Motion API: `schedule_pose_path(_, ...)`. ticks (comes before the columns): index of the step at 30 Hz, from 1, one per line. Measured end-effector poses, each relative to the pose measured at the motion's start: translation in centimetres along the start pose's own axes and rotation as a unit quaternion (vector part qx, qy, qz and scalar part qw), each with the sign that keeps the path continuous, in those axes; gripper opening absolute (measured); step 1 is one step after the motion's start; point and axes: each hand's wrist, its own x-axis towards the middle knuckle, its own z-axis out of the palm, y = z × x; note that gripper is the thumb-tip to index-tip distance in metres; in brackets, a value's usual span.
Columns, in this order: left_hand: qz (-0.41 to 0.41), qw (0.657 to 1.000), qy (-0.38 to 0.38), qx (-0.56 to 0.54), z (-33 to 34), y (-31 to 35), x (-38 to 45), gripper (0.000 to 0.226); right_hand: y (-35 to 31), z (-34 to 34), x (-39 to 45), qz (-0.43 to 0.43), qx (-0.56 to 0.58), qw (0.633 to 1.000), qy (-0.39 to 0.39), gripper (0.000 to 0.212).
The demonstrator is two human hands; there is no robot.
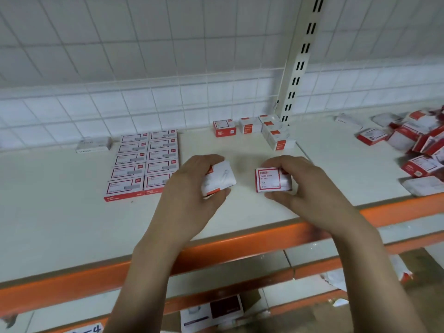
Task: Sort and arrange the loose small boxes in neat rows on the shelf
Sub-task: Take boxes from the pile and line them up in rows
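While both hands are held over the shelf point(72, 217), one small box is gripped in each: a white box point(219, 180) with a paper-clip drawing in the left hand point(192, 188), fingers curled round it, and a red-framed paper clips box point(272, 180) pinched by the right hand point(305, 186). Two neat columns of flat boxes point(144, 162) are laid left of the hands. A short row of boxes point(254, 127) is set at the back. A loose pile point(418, 143) is seen far right.
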Motion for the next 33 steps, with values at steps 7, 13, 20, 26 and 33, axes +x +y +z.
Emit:
schedule_pose_path(7, 0.017, 1.0, -0.013, 0.014, 1.1, -0.4, 1.3, 0.046, 1.2, -0.2, 0.2, 0.022, -0.003, 1.0, -0.003, 0.036)
schedule_pose_path(13, 0.011, 0.999, -0.015, 0.031, 2.9, 0.0, 3.3, 0.054, 3.4, -1.3, 1.1, 0.033, -0.002, 0.999, -0.01, 0.036)
schedule_pose_path(20, -0.001, 0.999, -0.009, 0.041, 4.7, 1.5, 6.0, 0.055, 6.2, -2.5, 3.0, 0.025, 0.017, 1.0, -0.005, 0.039)
schedule_pose_path(26, 0.012, 0.998, -0.003, 0.069, 5.9, 1.7, 8.1, 0.051, 8.1, -3.0, 4.5, 0.018, 0.006, 1.0, -0.013, 0.039)
schedule_pose_path(33, -0.003, 0.995, -0.019, 0.096, 7.3, 1.4, 10.7, 0.052, 9.8, -3.5, 6.2, 0.015, 0.023, 1.0, -0.015, 0.042)
